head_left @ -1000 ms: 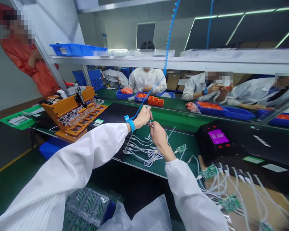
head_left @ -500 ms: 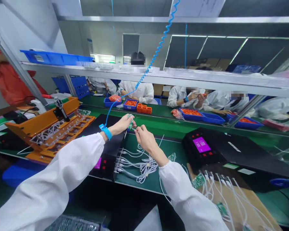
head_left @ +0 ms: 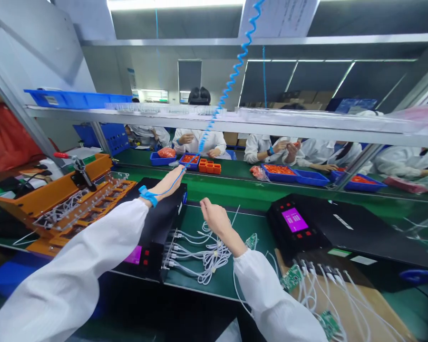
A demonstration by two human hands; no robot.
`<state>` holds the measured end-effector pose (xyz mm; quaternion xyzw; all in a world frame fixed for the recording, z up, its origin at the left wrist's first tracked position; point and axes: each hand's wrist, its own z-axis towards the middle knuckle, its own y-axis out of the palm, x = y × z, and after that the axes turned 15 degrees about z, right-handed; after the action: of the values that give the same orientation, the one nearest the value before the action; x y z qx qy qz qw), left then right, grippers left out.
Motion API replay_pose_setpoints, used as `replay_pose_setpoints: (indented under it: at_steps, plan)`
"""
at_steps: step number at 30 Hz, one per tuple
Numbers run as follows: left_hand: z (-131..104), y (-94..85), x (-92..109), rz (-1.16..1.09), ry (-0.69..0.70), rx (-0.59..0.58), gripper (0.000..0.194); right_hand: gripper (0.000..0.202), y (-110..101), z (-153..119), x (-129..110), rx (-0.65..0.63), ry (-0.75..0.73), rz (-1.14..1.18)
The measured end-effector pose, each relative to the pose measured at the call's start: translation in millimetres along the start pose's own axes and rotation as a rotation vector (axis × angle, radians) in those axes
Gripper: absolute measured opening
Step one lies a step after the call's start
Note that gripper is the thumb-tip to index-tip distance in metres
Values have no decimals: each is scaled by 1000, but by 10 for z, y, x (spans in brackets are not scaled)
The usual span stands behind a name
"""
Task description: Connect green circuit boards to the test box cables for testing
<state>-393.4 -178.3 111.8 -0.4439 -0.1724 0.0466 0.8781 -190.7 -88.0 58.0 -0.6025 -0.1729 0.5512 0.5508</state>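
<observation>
White cables [head_left: 214,259] lie at six o'clock from the right hand [head_left: 217,218], slim, glossy and looped into a loose bundle on the green bench [head_left: 199,216]. Their plugs sit in a row along the edge of a black box [head_left: 157,228], at about eight o'clock from that hand. The right hand's fingers are curled in, close together; whether something small is pinched between them, I cannot tell. At ten o'clock from it, the left hand [head_left: 169,183] reaches forward over the black box, its back to the camera; what its fingertips do is hidden.

A blue wrist strap [head_left: 148,195] circles the left wrist, and its cord runs across that hand. The right forearm and sleeve [head_left: 267,289] stand in front of the bench, at the right side of the cables. Just beyond that arm, at four o'clock from the right hand, is a green circuit board [head_left: 251,241]. At three o'clock is a black device [head_left: 306,228] with a magenta screen [head_left: 294,220]; at nine, an orange fixture [head_left: 83,209]. An orange block [head_left: 209,166] stands at twelve, across the bench.
</observation>
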Motion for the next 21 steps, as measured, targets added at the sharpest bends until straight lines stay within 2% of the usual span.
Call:
replay_pose_setpoints:
  at_steps: [2,4,6,8,10,12,13,14,16,19,21]
  plan:
    - [-18,-171,-13,15,40,-60,21,39,16,48,140,-31,80,40]
    - [46,-416,54,38,104,-92,26,41,55,170,245,-104,114,74]
    - [266,-761,153,55,150,-10,23,39,115,354,312,-181,106,99]
    - [641,-1181,229,-14,166,124,19,35,188,578,356,-246,88,115]
    - [1111,-1604,237,-47,177,258,16,32,263,823,394,-304,76,123]
    - [1613,-1939,149,16,169,361,16,30,335,1060,431,-348,74,122]
    - [1864,-2052,65,79,163,383,17,29,367,1165,446,-366,76,121]
    - [2110,-2126,-41,151,159,378,18,29,395,1253,458,-391,82,121]
    - [2581,-2161,-302,276,168,307,22,28,433,1374,468,-441,102,124]
    - [3201,-2027,-694,402,146,121,31,27,432,1422,455,-510,148,138]
    - [3535,-1903,-899,488,46,-18,31,28,405,1408,448,-529,188,146]
